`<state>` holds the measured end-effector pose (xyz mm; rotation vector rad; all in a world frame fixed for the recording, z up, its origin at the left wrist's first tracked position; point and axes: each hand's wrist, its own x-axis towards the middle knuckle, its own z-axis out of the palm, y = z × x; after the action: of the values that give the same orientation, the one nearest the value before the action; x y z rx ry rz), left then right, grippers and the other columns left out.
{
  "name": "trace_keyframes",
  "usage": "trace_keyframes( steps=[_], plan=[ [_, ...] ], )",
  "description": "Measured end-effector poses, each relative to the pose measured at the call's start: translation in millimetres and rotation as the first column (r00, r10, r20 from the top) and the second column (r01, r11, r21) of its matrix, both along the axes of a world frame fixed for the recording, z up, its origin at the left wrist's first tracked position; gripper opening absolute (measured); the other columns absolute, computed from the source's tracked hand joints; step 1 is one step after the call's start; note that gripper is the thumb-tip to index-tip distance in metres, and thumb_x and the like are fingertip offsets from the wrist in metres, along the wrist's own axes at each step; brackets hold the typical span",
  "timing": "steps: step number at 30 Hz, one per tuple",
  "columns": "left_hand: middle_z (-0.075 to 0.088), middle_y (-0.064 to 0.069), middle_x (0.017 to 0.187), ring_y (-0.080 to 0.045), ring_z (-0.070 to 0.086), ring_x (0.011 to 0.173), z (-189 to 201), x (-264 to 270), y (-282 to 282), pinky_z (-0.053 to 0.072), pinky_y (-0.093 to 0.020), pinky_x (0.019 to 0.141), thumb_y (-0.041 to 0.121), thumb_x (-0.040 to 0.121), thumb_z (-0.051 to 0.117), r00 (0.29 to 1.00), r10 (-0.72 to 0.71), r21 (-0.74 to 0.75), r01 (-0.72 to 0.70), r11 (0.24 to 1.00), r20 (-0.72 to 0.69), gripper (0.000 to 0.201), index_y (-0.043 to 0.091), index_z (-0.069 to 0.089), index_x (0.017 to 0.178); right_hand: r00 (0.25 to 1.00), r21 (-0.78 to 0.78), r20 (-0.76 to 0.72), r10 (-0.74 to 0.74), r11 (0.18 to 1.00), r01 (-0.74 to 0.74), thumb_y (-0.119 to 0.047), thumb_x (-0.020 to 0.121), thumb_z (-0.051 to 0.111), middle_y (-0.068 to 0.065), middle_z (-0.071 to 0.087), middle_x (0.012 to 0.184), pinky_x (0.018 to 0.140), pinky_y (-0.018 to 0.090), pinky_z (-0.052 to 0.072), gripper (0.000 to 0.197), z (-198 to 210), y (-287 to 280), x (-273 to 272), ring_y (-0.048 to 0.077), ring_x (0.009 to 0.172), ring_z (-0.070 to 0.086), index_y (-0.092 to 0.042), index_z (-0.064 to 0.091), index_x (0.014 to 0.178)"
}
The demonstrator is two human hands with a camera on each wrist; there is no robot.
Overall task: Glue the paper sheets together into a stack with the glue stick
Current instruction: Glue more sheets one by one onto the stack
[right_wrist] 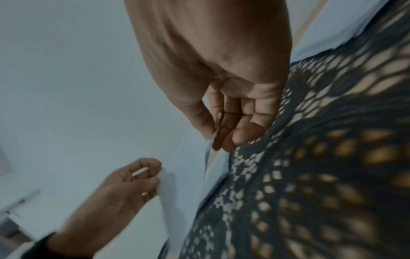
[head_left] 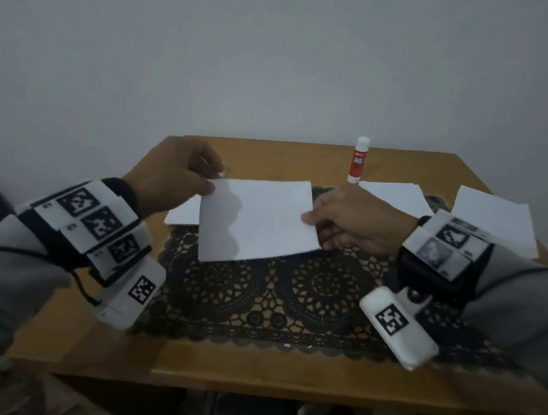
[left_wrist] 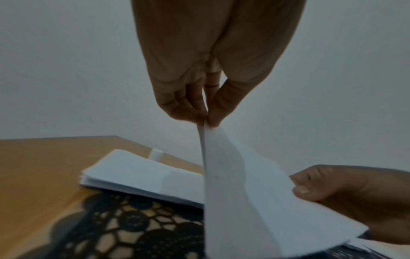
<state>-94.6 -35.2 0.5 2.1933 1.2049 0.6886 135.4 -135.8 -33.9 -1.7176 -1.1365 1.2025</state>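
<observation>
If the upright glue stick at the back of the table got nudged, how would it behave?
The glue stick is tall and narrow on a small base, so it would probably tip. Being round, it would then likely roll on the bare table. It looks like light plastic, so even a brush from the right hand might topple it.

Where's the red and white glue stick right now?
In the head view the red and white glue stick stands upright at the far edge of the wooden table, right of centre, just behind the loose white paper sheets, beyond the right hand.

Wooden table [head_left: 246, 366]: black lace mat [head_left: 289, 299], upright glue stick [head_left: 358, 160], paper piles [head_left: 394, 196] at right, stack [head_left: 184, 213] left.
</observation>
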Motion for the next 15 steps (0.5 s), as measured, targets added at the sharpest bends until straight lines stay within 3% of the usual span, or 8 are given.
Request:
trace_keyframes(
  steps=[2, 5, 7, 9, 12, 15],
  plan=[
    [0.065, -0.007, 0.09, -0.023, 0.06, 0.084, -5, -8, 15, 0.049, -0.035, 0.078, -0.001, 0.079, 0.068, 0.994, 0.103, -0.023, -0.103, 0.994, 0.027, 0.022, 0.008, 0.064, 0.098, 0.998, 0.028, -0.057, -0.037, 0.999, 0.039, -0.003, 0.088, 0.066, 0.01, 0.063, 0.075, 0.05, 0.027, 0.05, 0.008, 3, 15, -5, 0.018, 0.061, 0.058, -0.004, 0.058, 0.085],
    [0.06, -0.01, 0.09, -0.021, 0.055, 0.076, -12, -15, 31, 0.046, -0.033, 0.069, 0.006, 0.083, 0.068, 0.981, 0.193, -0.292, -0.175, 0.94, 0.032, 0.014, 0.009, 0.06, 0.094, 0.993, 0.056, -0.094, -0.065, 0.996, 0.07, -0.003, 0.087, 0.068, 0.01, 0.062, 0.076, 0.051, 0.027, 0.051, 0.014, 5, 40, -10, 0.018, 0.06, 0.058, -0.005, 0.055, 0.091],
    [0.059, -0.013, 0.088, -0.022, 0.055, 0.073, -16, -19, 38, 0.048, -0.035, 0.071, 0.002, 0.084, 0.066, 0.977, 0.212, -0.407, -0.181, 0.895, 0.032, 0.011, 0.01, 0.059, 0.087, 0.994, 0.049, -0.086, -0.062, 0.997, 0.066, -0.004, 0.087, 0.068, 0.011, 0.064, 0.08, 0.053, 0.027, 0.052, 0.014, 2, 56, -15, 0.018, 0.062, 0.06, -0.005, 0.057, 0.094],
    [0.06, -0.014, 0.089, -0.024, 0.057, 0.077, -20, -22, 47, 0.051, -0.039, 0.077, 0.001, 0.083, 0.067, 0.97, 0.243, -0.387, -0.221, 0.895, 0.007, 0.015, 0.012, 0.058, 0.087, 0.996, 0.039, -0.063, -0.066, 0.997, 0.068, -0.006, 0.087, 0.068, 0.014, 0.067, 0.086, 0.052, 0.027, 0.052, 0.014, -1, 69, -21, 0.019, 0.064, 0.062, -0.004, 0.059, 0.097],
    [0.06, -0.012, 0.085, -0.022, 0.058, 0.069, -25, -24, 59, 0.053, -0.033, 0.065, 0.005, 0.082, 0.071, 0.958, 0.284, -0.308, -0.279, 0.909, -0.031, 0.023, 0.011, 0.056, 0.099, 0.996, 0.016, 0.038, -0.075, 0.997, 0.075, -0.007, 0.089, 0.067, 0.022, 0.069, 0.105, 0.059, 0.028, 0.055, 0.027, -7, 87, -26, 0.024, 0.076, 0.063, 0.004, 0.061, 0.112],
    [0.062, -0.012, 0.086, -0.022, 0.062, 0.07, -30, -24, 66, 0.054, -0.032, 0.062, 0.011, 0.081, 0.073, 0.957, 0.259, -0.291, -0.287, 0.912, -0.132, 0.032, 0.01, 0.055, 0.107, 0.989, -0.044, 0.146, -0.04, 0.998, 0.047, -0.009, 0.091, 0.065, 0.018, 0.067, 0.1, 0.062, 0.028, 0.054, 0.029, -11, 98, -28, 0.019, 0.068, 0.062, 0.006, 0.06, 0.115]
  ],
)
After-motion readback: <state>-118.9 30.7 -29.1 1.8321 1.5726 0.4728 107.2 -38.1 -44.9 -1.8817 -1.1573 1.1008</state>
